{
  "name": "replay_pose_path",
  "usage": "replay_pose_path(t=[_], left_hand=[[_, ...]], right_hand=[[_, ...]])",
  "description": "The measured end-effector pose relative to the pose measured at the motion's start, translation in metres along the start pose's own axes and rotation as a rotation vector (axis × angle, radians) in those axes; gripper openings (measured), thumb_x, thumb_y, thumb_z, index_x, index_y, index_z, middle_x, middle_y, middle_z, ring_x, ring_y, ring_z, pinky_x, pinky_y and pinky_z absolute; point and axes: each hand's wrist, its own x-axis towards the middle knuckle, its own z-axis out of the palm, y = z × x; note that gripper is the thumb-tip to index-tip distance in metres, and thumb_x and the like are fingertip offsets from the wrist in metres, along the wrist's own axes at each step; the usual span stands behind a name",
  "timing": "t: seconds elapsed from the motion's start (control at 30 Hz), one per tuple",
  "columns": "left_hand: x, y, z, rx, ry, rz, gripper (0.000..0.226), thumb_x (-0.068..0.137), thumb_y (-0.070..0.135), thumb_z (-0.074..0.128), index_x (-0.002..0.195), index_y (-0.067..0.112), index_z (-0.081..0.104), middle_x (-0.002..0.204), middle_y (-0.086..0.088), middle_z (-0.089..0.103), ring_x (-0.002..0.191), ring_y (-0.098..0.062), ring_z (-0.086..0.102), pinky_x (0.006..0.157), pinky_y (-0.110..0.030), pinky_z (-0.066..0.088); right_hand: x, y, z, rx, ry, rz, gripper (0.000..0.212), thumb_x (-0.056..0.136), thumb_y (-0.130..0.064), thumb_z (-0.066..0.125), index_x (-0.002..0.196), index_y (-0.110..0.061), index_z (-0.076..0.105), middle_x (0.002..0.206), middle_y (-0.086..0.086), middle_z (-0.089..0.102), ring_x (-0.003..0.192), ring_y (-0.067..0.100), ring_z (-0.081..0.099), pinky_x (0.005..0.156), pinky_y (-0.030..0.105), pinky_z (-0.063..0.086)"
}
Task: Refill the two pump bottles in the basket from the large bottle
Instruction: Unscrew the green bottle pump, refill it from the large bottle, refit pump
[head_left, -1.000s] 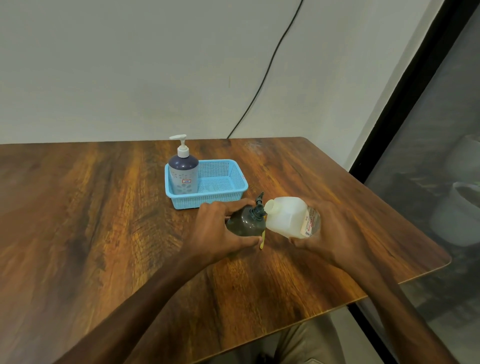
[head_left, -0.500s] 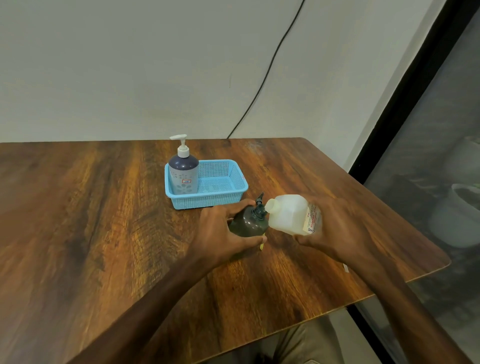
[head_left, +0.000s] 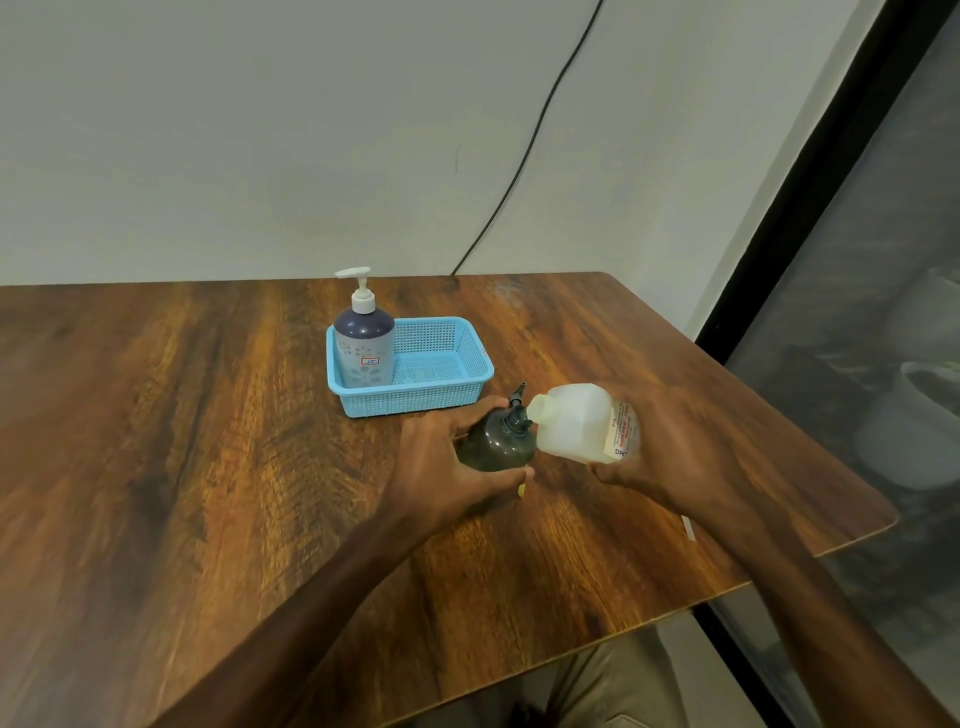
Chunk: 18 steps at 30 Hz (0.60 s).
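My left hand (head_left: 447, 462) grips a dark translucent pump bottle (head_left: 496, 441) standing on the table just in front of the blue basket (head_left: 441, 384). Its black pump head (head_left: 516, 402) sits at the neck, tilted. My right hand (head_left: 670, 452) holds the large whitish bottle (head_left: 576, 423) tipped on its side, its open mouth touching the dark bottle's neck. A second pump bottle (head_left: 363, 343), purple-topped with a white pump, stands upright in the basket's left end.
The wooden table (head_left: 208, 467) ends at its right edge close to my right arm. A black cable (head_left: 524, 156) runs down the wall behind. A dark glass panel and white pots lie to the right.
The large bottle has risen slightly and stays tipped against the dark bottle's neck. Both hands keep their grips, shifted only a little.
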Motion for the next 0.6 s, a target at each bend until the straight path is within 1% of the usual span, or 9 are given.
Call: replay_pose_path(t=[0.07,0.17,0.27,0.37,0.47,0.6], left_hand=[[-0.0009,-0.0001,-0.0002,-0.007,0.003,0.01,0.068,0.065,0.041,0.093,0.126,0.036,0.064,0.113,0.036,0.06,0.11,0.017,0.057,0.091,-0.008,0.049],[-0.0011,-0.0012,0.0,0.001,0.006,0.025,0.069,0.064,0.047,0.09,0.128,0.034,0.065,0.114,0.032,0.062,0.111,0.014,0.058,0.094,-0.015,0.052],[-0.0018,-0.0021,0.0003,-0.007,-0.003,0.037,0.07,0.063,0.053,0.085,0.128,0.036,0.065,0.113,0.033,0.062,0.11,0.012,0.06,0.093,-0.017,0.054],[-0.0019,-0.0036,0.0011,-0.003,0.007,0.04,0.071,0.063,0.053,0.085,0.129,0.034,0.065,0.113,0.035,0.061,0.11,0.014,0.059,0.092,-0.014,0.053],[-0.0019,-0.004,0.0017,-0.005,0.013,0.046,0.069,0.065,0.047,0.089,0.127,0.039,0.061,0.111,0.042,0.055,0.108,0.02,0.056,0.09,-0.009,0.051],[-0.0016,-0.0049,0.0017,-0.004,0.013,0.054,0.068,0.065,0.048,0.088,0.127,0.038,0.062,0.111,0.042,0.055,0.108,0.019,0.057,0.09,-0.007,0.049]], right_hand=[[0.0008,0.0005,0.0,-0.004,-0.009,-0.008,0.072,0.061,-0.04,0.087,0.126,-0.023,0.06,0.115,-0.002,0.066,0.103,0.019,0.062,0.085,0.032,0.052],[0.0013,-0.0022,-0.0014,-0.007,-0.008,-0.013,0.072,0.062,-0.038,0.087,0.126,-0.022,0.061,0.116,-0.001,0.066,0.103,0.018,0.061,0.085,0.032,0.052],[0.0013,-0.0042,-0.0022,-0.011,-0.006,-0.015,0.072,0.062,-0.038,0.088,0.126,-0.021,0.061,0.115,-0.001,0.066,0.103,0.018,0.062,0.085,0.031,0.051],[0.0015,-0.0039,-0.0017,-0.018,-0.024,-0.018,0.071,0.062,-0.039,0.087,0.126,-0.022,0.061,0.115,-0.001,0.066,0.103,0.019,0.062,0.086,0.033,0.052],[0.0017,-0.0039,-0.0027,-0.031,-0.016,-0.021,0.072,0.061,-0.038,0.087,0.126,-0.02,0.061,0.116,0.0,0.066,0.104,0.02,0.062,0.086,0.033,0.051],[0.0016,-0.007,-0.0042,-0.018,-0.018,-0.02,0.072,0.062,-0.036,0.088,0.126,-0.019,0.061,0.116,0.001,0.066,0.104,0.02,0.062,0.087,0.036,0.053]])
